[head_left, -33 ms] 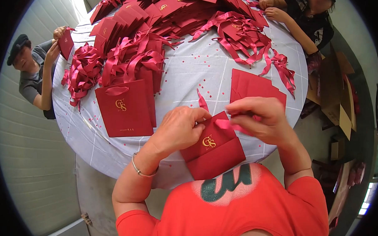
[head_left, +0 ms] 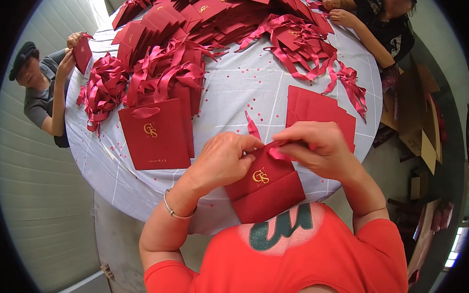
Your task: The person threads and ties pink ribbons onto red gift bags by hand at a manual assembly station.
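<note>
A red paper gift bag (head_left: 267, 196) with a gold emblem lies before me near the table's front edge, its lower part folded across. My left hand (head_left: 222, 160) is closed on the bag's upper left edge, thumb and forefinger together. A pink ribbon (head_left: 279, 153) runs at the bag's top edge, pinched by the fingertips of my right hand (head_left: 320, 147). One ribbon end (head_left: 252, 126) sticks out beyond the bag's far edge. Just past my right hand lie several flat red bags (head_left: 318, 108) in a fanned stack. The exact hold of the right fingertips is partly hidden.
A white cloth (head_left: 228, 103) with scattered red dots covers the round table. To the left stand ribboned bags (head_left: 155, 139) and a ribbon heap (head_left: 106, 89); bags pile up at the back. One person (head_left: 44, 86) works left, another (head_left: 380, 22) right, near cardboard boxes (head_left: 419, 109).
My right hand has shifted slightly left, closer to the bag's top edge, drawing the ribbon with it. My left hand stays almost in place.
</note>
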Available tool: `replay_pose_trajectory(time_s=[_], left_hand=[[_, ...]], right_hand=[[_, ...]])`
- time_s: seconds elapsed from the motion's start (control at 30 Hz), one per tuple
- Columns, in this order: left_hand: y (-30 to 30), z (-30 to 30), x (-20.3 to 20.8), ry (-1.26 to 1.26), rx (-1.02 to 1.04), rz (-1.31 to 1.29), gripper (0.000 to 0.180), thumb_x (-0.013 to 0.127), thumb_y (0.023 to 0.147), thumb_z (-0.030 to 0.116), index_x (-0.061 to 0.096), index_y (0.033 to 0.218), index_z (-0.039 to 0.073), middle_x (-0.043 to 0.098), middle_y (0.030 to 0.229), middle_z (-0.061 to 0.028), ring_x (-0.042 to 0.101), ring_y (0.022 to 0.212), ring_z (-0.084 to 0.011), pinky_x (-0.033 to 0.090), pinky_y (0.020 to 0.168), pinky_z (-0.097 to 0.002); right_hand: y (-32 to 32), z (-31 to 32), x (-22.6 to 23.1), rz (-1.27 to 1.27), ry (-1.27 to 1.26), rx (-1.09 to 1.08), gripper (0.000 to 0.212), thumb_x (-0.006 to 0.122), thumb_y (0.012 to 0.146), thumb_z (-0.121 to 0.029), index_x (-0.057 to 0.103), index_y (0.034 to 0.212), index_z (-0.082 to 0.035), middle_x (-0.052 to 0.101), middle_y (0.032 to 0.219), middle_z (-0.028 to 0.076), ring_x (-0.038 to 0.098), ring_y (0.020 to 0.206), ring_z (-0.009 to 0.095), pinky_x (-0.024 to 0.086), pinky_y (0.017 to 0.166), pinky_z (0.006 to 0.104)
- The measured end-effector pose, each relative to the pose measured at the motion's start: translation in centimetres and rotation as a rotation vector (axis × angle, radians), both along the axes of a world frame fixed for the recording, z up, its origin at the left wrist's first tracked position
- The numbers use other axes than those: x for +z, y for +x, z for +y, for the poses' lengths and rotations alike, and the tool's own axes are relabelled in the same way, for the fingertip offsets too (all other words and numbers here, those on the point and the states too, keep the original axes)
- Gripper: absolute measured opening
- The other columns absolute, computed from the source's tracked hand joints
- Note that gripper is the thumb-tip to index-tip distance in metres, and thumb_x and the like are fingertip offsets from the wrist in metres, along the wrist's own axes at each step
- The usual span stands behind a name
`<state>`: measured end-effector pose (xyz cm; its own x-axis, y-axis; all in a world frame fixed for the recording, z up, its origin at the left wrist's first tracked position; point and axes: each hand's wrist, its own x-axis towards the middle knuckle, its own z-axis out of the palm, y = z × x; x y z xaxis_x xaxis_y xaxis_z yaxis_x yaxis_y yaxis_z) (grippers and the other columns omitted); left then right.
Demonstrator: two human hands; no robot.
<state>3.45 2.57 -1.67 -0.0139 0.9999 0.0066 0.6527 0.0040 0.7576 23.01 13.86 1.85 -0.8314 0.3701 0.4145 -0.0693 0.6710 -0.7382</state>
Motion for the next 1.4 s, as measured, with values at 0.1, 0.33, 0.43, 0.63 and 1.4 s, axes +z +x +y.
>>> replay_pose_trajectory(time_s=[0.1,0.33,0.43,0.63,1.4], left_hand=[[-0.1,0.0,0.3,-0.067,-0.044,-0.017,0.026,0.060,0.079,0.006,0.074,0.102,0.005,0.072,0.086,-0.0174,0.068,0.083,-0.0361,0.053,0.075,-0.0446],[-2.0,-0.5,0.2,-0.101,-0.070,-0.072,0.020,0.066,0.081,0.002,0.073,0.100,0.002,0.073,0.082,-0.0126,0.070,0.071,-0.0205,0.053,0.067,-0.0317],[-2.9,-0.4,1.3,-0.295,-0.100,-0.219,0.018,0.063,0.086,0.002,0.072,0.102,-0.001,0.072,0.078,-0.0090,0.070,0.067,-0.0155,0.053,0.062,-0.0286],[-3.5,-0.3,0.7,-0.562,-0.073,-0.368,0.017,0.057,0.093,0.003,0.069,0.103,-0.004,0.069,0.076,-0.0051,0.070,0.062,-0.0132,0.053,0.057,-0.0258],[-4.6,-0.1,0.0,-0.637,-0.137,-0.403,0.019,0.049,0.091,0.002,0.065,0.101,-0.003,0.068,0.077,-0.0064,0.072,0.067,-0.0147,0.054,0.060,-0.0275]], right_hand=[[-0.9,0.4,-3.0,-0.077,0.114,-0.010,0.014,0.070,0.085,0.002,0.070,0.099,0.001,0.068,0.086,0.013,0.069,0.075,0.022,0.054,0.063,0.0292],[-0.5,0.6,-4.3,-0.218,0.147,-0.052,0.011,0.070,0.085,-0.003,0.070,0.096,0.000,0.066,0.084,0.012,0.066,0.071,0.028,0.053,0.063,0.0354],[-0.3,0.7,-4.5,-0.246,0.099,-0.065,0.011,0.070,0.085,-0.006,0.070,0.095,-0.001,0.065,0.083,0.013,0.065,0.071,0.031,0.053,0.063,0.0385],[-1.0,0.6,-4.7,-0.145,0.104,-0.068,0.014,0.070,0.085,0.003,0.071,0.099,0.001,0.065,0.080,0.012,0.066,0.069,0.021,0.052,0.059,0.0304],[-2.3,-2.6,-3.8,-0.124,0.083,0.043,0.013,0.071,0.083,0.000,0.067,0.096,-0.001,0.065,0.078,0.010,0.068,0.066,0.022,0.053,0.056,0.0316]])
